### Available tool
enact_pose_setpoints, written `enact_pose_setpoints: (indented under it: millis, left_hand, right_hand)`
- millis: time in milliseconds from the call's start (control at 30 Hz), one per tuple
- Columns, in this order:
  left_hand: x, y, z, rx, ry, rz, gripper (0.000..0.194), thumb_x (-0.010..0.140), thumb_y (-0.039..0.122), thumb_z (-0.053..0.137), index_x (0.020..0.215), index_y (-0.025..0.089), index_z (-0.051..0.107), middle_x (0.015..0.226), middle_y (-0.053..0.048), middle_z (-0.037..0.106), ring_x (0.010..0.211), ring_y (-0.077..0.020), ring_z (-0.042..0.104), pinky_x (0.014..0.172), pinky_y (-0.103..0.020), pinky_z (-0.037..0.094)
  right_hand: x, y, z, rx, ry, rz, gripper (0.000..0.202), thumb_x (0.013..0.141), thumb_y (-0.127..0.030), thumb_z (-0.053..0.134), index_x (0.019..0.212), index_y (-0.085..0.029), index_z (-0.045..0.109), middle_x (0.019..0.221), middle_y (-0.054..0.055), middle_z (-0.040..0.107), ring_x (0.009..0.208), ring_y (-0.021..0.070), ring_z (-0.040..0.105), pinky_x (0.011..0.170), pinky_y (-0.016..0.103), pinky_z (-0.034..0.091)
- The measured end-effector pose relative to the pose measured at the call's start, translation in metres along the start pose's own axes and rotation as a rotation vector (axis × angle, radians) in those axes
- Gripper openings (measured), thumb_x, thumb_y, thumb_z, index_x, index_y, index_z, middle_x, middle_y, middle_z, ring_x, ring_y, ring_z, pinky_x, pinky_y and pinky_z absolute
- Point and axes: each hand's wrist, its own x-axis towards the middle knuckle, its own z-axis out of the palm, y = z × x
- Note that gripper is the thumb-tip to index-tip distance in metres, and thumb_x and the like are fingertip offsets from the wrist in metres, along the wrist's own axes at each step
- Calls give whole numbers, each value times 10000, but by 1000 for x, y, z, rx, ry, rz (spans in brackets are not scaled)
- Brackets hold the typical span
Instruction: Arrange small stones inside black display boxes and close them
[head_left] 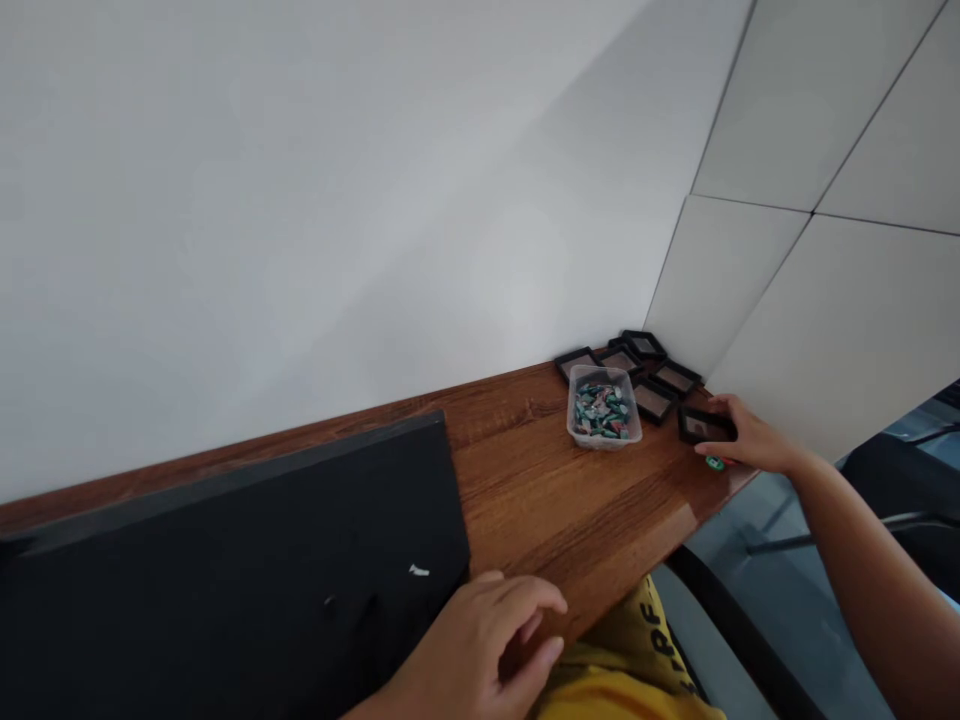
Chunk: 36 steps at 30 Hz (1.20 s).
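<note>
My right hand (739, 435) reaches to the far right end of the wooden desk, its thumb and fingers gripping a small black frame (697, 427). A small green and red item (715, 463) lies just below that hand, partly covered by it. My left hand (499, 630) hovers near the desk's front edge, fingers curled but apart, holding nothing. A clear plastic tub (636, 425) full of small green, white and red pieces sits left of the held frame. Several more black frames (654, 398) lie behind and beside the tub.
A large black mat or panel (247, 560) covers the left of the wooden desk (525, 480), with a white scrap (418, 571) on it. A white wall (337, 200) rises behind, and pale panels (840, 320) stand at the right. A black chair part (735, 630) is below the desk.
</note>
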Motion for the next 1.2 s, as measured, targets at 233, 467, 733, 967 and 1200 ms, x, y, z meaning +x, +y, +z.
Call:
enact_pose_setpoints:
  millis: [233,467,733,967,1200]
  left_hand:
    - [4,-1,-7,-117,190,-174,189,930,418,605,1035,264,631,676,41,668,536,-139,600,536,-259,494]
    - [6,-28,-9,-150,596,-111,1091,861,569,758,1638,344,27,1626,-217,408,1323,-368,613,1052,-607,531]
    - [8,-52,-29,-81,763,-147,1307,741,570,880,1639,320,-36,1699,-236,236,1548,-431,344,1201,-680,372]
    - [11,-58,-34,-59,723,-260,939,696,390,896,1481,282,393,1470,-140,558,1355,-367,579,1105,-572,517]
    - [13,-58,-30,-335,763,-218,882,662,503,920,1374,247,467,1409,-137,581,1348,-365,556,1148,-575,437]
  right_hand:
    - [-50,-103,-17,464,-286,-146,672,754,-723,747,1237,-284,586,1347,126,647,1303,362,587,1091,513,501]
    - [-45,-230,100,954,-442,-57,636,757,-769,719,1092,-277,495,1040,54,615,933,242,639,729,376,581]
    - [-24,-280,171,1002,-742,-63,722,726,-710,802,1172,-241,482,1129,74,634,1070,247,654,891,400,597]
    - [-24,-268,192,1068,-821,-207,752,886,-877,444,1281,-246,548,1262,113,664,1201,290,641,1047,487,551]
    - [-16,-258,200,1029,-646,-303,883,921,-897,150,1393,-238,501,1374,153,608,1197,289,621,1048,528,513]
